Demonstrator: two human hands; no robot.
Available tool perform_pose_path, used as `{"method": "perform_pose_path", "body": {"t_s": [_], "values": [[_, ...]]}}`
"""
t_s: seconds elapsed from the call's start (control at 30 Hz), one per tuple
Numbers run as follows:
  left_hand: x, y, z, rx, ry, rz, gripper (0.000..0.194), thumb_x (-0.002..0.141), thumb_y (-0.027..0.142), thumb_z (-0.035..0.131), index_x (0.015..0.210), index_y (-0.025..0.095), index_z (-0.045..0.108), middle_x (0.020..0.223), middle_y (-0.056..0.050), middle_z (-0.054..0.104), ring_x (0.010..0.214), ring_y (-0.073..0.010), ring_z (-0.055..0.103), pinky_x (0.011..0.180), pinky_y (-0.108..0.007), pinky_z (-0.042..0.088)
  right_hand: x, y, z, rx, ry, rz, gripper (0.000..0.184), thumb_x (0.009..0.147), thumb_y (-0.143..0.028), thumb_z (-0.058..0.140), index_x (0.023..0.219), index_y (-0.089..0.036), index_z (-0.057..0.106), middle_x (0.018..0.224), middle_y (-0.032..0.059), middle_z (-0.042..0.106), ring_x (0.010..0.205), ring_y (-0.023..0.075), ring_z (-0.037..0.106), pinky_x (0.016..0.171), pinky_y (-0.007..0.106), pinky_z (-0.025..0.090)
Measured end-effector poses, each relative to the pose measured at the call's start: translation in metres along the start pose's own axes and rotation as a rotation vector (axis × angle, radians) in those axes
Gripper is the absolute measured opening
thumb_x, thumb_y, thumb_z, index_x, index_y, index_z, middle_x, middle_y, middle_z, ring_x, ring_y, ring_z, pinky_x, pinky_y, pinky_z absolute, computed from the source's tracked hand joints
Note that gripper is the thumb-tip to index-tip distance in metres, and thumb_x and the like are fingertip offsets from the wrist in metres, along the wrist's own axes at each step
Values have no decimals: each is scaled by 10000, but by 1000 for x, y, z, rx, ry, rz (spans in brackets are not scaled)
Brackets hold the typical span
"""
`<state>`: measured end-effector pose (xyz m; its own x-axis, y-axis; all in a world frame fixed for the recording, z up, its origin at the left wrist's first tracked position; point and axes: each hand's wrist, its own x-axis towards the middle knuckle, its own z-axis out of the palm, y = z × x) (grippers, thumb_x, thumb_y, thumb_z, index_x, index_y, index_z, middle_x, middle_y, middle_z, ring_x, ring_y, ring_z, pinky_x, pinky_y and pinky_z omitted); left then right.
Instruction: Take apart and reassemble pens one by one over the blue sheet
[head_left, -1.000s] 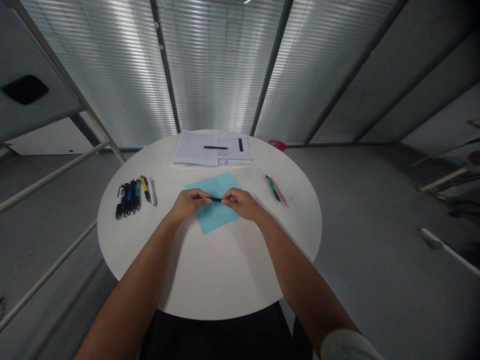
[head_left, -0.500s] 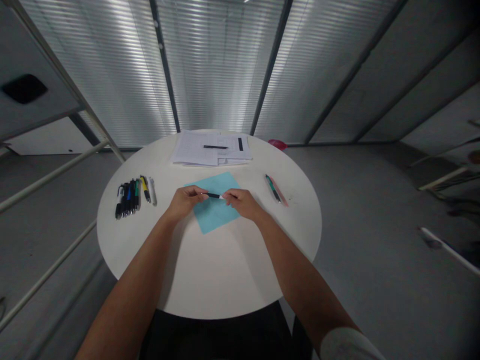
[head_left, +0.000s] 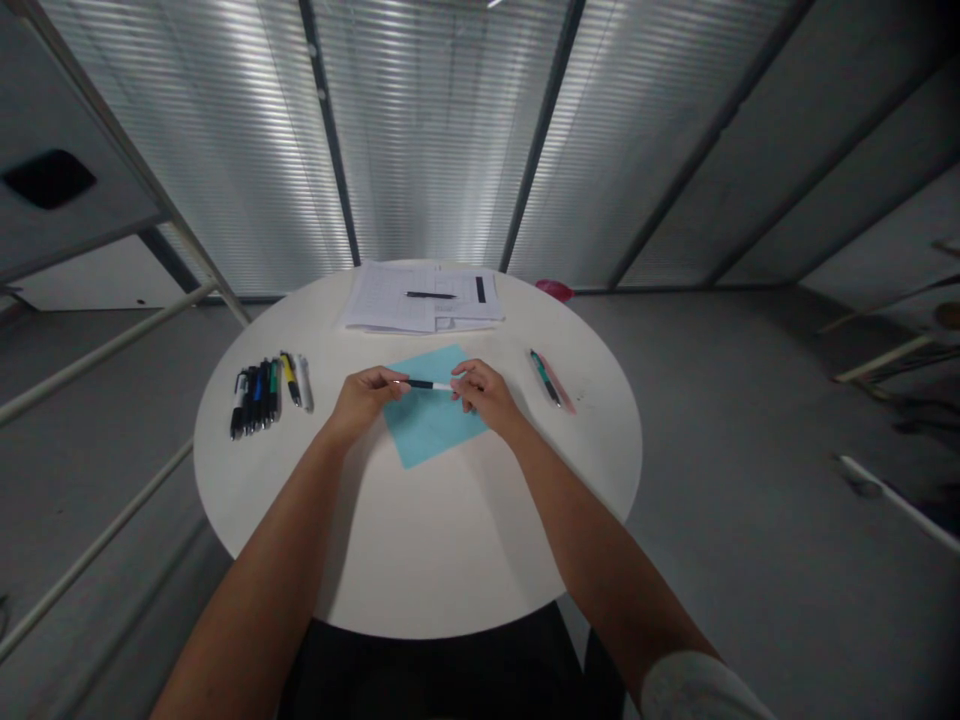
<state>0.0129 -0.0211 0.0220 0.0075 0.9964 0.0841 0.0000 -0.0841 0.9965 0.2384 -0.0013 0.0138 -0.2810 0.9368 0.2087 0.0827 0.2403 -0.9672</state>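
Observation:
A black and white pen [head_left: 421, 384] is held level between both hands, above a light blue sheet of paper [head_left: 435, 432]. My left hand [head_left: 366, 400] pinches its black end between thumb and fingers. At the white end, my right hand [head_left: 484, 392] has its fingertips closed around the pen, the other fingers curled loosely. Part of the pen's right end is hidden by the right fingers. The blue sheet lies at a slant on the white round table [head_left: 435, 560].
Several pens [head_left: 259, 395] lie in a row at the left, beside a yellow and black pen [head_left: 290, 378]. Printed papers [head_left: 390, 300] with a black pen [head_left: 431, 295] on them are at the back. A green and black pen [head_left: 545, 378] and a pink pen [head_left: 560, 385] lie right.
My hands have moved slightly apart and up, and more of the pen's white part shows between them. My right fingers have loosened and shifted along the pen to the right.

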Motion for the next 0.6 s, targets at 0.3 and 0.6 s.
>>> {"method": "perform_pose_path", "body": {"t_s": [0.3,0.6], "values": [[0,-1,0,16,1,13,346,582,393,813,805,144,723,710,-42,681,634,-144,586,664,-298,448,5,4,-1,-7,107,19,219,836,-439,526,852,-221,524,475,-87,459,380,74,375,394,197,284],[1,-2,0,-19,50,14,297,590,351,811,791,153,717,678,-25,662,600,-124,561,622,-278,432,5,5,-3,33,112,-24,285,731,-447,662,857,-207,570,566,-69,501,444,70,426,424,197,323]]}}
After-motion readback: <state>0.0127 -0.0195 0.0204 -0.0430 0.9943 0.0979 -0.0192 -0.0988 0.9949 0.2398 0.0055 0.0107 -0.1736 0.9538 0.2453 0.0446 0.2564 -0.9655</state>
